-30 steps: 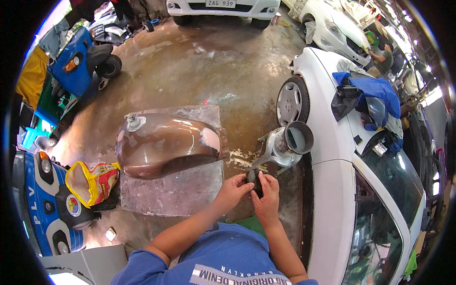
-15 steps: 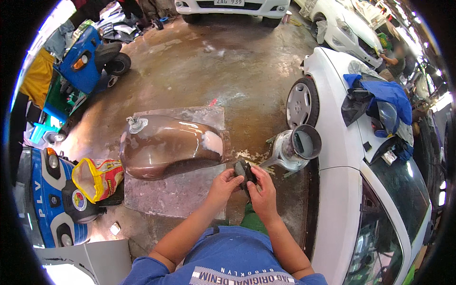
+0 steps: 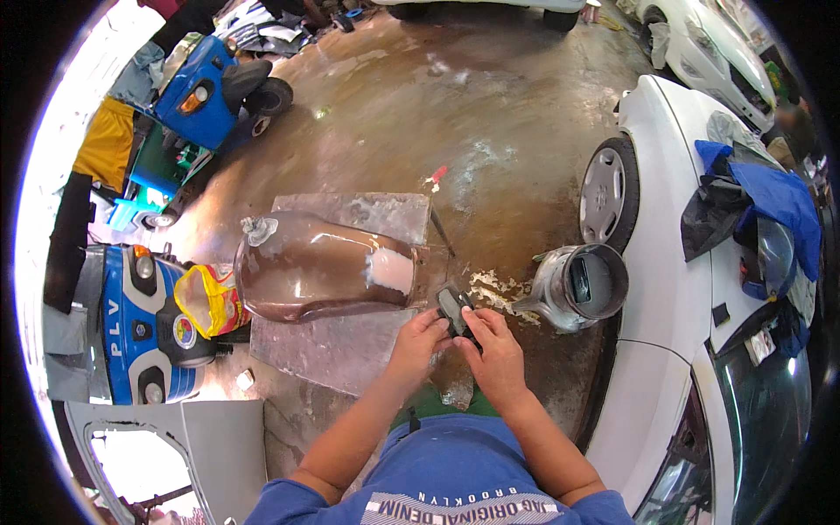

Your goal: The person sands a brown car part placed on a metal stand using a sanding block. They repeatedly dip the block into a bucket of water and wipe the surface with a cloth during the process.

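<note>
A small flat dark grey block (image 3: 451,306) is held between my two hands, with a darker, thin, sheet-like piece along its right side. My left hand (image 3: 415,346) pinches its lower left edge between thumb and fingers. On the right side, the thumb and fingertips of my right hand (image 3: 495,357) are closed on the same block. Just left of my hands lies a glossy brown motorcycle fuel tank (image 3: 319,271), with a pale pink patch (image 3: 389,269) at its right end and grey material around its filler. It rests on a worn flat board (image 3: 328,354).
Right of my hands stands a metal pot (image 3: 560,302) holding liquid and a dark object. Beyond it is a white car (image 3: 647,315). A yellow and red bag (image 3: 208,302) and a blue vehicle front (image 3: 144,324) are at left. A red-tipped tool (image 3: 439,174) lies on the floor.
The view has shifted, so surroundings sit farther right. Both hands keep hold of the block, which has turned to show more of its flat grey face.
</note>
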A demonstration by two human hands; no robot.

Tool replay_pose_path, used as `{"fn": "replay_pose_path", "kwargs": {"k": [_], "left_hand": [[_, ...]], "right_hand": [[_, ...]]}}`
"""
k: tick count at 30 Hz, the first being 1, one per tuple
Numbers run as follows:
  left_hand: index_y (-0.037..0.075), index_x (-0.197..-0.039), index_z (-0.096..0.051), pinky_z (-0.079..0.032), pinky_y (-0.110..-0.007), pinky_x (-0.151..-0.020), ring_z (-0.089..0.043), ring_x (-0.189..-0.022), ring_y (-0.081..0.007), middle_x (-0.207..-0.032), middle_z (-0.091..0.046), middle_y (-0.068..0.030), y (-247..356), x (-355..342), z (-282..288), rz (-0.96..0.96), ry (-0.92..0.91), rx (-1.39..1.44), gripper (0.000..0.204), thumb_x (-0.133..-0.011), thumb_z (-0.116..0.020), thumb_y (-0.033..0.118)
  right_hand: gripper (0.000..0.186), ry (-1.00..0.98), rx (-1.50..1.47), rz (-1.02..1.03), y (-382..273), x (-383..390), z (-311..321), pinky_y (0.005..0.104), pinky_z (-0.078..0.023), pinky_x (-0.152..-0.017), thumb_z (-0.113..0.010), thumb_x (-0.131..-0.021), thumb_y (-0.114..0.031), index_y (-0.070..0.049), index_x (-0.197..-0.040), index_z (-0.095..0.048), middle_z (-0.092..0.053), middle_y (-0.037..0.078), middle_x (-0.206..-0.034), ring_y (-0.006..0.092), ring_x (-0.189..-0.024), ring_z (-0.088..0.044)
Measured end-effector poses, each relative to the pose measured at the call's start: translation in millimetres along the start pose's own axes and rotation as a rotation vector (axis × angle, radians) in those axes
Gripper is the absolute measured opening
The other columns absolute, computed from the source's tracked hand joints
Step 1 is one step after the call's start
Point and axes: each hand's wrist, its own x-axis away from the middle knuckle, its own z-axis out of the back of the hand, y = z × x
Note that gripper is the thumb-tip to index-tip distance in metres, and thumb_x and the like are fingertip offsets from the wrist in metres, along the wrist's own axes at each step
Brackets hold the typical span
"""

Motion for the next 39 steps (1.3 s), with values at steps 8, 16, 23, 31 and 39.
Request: {"fn": "replay_pose_path", "kwargs": {"k": [8,16,23,31,39], "left_hand": [[0.002,-0.135,-0.063,-0.058,-0.031,-0.095,-0.069,-0.106,-0.0135,-0.122,-0.070,-0.0055,-8,-17,-56,-0.043,0.093,0.113,0.029,-0.108,-0.056,0.012],[0.002,-0.126,-0.064,-0.056,-0.029,-0.088,-0.067,-0.098,-0.0102,-0.113,-0.071,-0.0043,-24,-33,-82,-0.125,0.205,0.032,0.023,-0.106,-0.062,0.011],[0.004,-0.121,-0.063,-0.053,-0.029,-0.084,-0.064,-0.095,-0.0116,-0.111,-0.069,-0.0034,-61,-66,-98,-0.148,0.218,-0.180,0.021,-0.106,-0.062,0.018],[-0.001,-0.137,-0.057,-0.051,-0.030,-0.091,-0.063,-0.105,-0.0133,-0.120,-0.068,-0.0084,-72,-102,-141,0.100,0.205,-0.285,0.040,-0.103,-0.066,0.020],[0.001,-0.154,-0.045,-0.025,-0.051,-0.128,-0.028,-0.156,-0.0453,-0.166,-0.032,-0.0283,64,-127,46,-0.343,-0.150,-1.960,0.091,-0.084,-0.084,0.044]], "right_hand": [[0.050,-0.013,-0.026,0.097,39,-20,37,0.0415,-0.056,-0.093,-0.079,-0.089,-0.012,-0.006,-0.137,-0.066,-0.064,0.015,-0.130,0.0347,-0.114,-0.067],[0.050,-0.038,-0.212,0.123,70,-32,54,0.0457,-0.048,-0.109,-0.074,-0.092,-0.010,-0.009,-0.141,-0.065,-0.060,0.020,-0.140,0.0380,-0.129,-0.060],[0.051,-0.043,-0.113,0.141,95,-34,53,0.0463,-0.045,-0.112,-0.074,-0.088,-0.004,-0.006,-0.138,-0.064,-0.057,0.021,-0.141,0.0409,-0.131,-0.054],[0.045,0.072,0.067,0.117,169,-35,63,0.0473,-0.049,-0.104,-0.077,-0.084,-0.001,-0.003,-0.128,-0.069,-0.064,0.020,-0.129,0.0405,-0.119,-0.059],[0.036,0.129,0.203,-0.626,384,-52,108,0.0508,-0.053,-0.097,-0.072,-0.096,-0.018,0.004,-0.124,-0.067,-0.072,0.031,-0.117,0.0474,-0.113,-0.068]]}}
